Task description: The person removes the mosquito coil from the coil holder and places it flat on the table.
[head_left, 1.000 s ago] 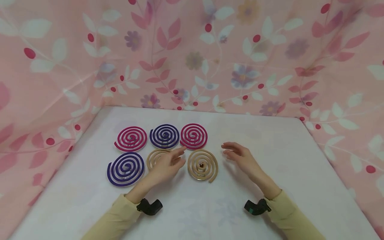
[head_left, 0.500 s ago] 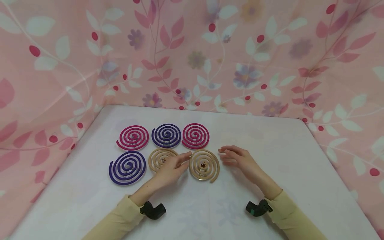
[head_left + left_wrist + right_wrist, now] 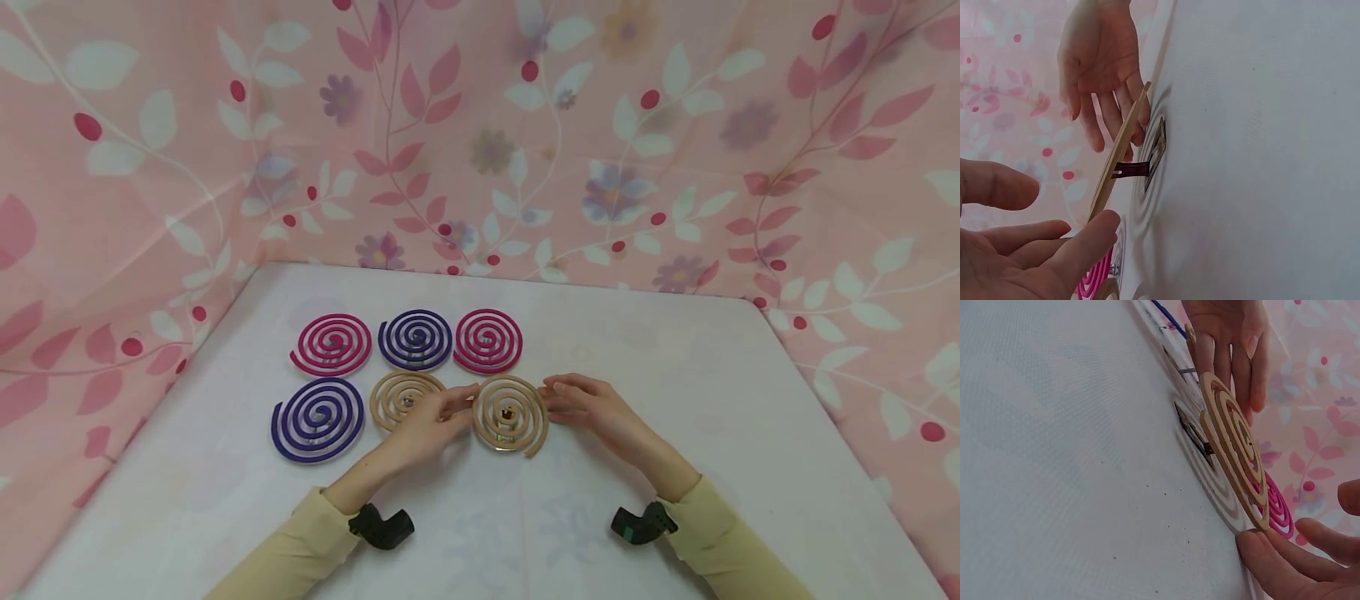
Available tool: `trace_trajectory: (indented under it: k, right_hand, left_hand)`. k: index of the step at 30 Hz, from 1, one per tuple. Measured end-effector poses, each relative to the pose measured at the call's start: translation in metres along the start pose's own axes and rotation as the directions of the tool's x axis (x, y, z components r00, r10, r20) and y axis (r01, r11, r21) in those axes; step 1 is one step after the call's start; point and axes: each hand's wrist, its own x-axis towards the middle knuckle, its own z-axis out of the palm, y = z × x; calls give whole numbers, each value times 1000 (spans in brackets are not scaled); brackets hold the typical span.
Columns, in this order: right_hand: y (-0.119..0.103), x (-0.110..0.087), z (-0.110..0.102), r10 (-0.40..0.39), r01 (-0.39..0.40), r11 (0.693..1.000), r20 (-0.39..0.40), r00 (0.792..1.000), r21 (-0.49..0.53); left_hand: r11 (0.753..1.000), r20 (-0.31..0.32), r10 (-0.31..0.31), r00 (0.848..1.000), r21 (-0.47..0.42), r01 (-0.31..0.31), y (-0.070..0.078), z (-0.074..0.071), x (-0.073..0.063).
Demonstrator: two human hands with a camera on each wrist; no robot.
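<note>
Tan spiral coil (image 3: 510, 412) flanked by both hands, up on its stand

The coil is found at the right end of the near row, held off the white table (image 3: 675, 350) and tilted, propped by a dark post (image 3: 1133, 169) on a metal base (image 3: 1158, 152). Left hand (image 3: 423, 423): unclenched, fingers loosely extended, tips set at the coil's left edge. Right hand (image 3: 603, 414): also unclenched, fingers extended, tips set at the right edge. Whether any weight is taken by either hand cannot be told.

Second tan coil (image 3: 408, 402) is seen just left, partly covered by the left hand. Near row is ended on the left by a purple coil (image 3: 320, 416). Far row, left to right: pink coil (image 3: 333, 342), dark purple coil (image 3: 416, 337), magenta coil (image 3: 488, 339). Beige sleeves (image 3: 292, 546) are worn, with a black camera (image 3: 386, 531) strapped at each wrist. The table is backed by pink floral fabric (image 3: 480, 179).
</note>
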Motion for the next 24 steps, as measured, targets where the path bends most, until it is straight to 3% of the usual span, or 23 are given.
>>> trace_trajectory:
  k: [6,18,24]
  right_hand:
    - [-1,-2,2,3,-3,999,4,1000,36]
    - [-2,-3,3,15,-14,998,-15,1000,59]
    - [-3,-3,3,23,-21,998,-35,999,54]
  left_hand:
    - [992,37,-37,999,-116,42,0,1,0]
    - [994,16,-55,998,-97,56,2,-1,-1]
    - [987,19,-71,997,-146,73,2,-1,-1]
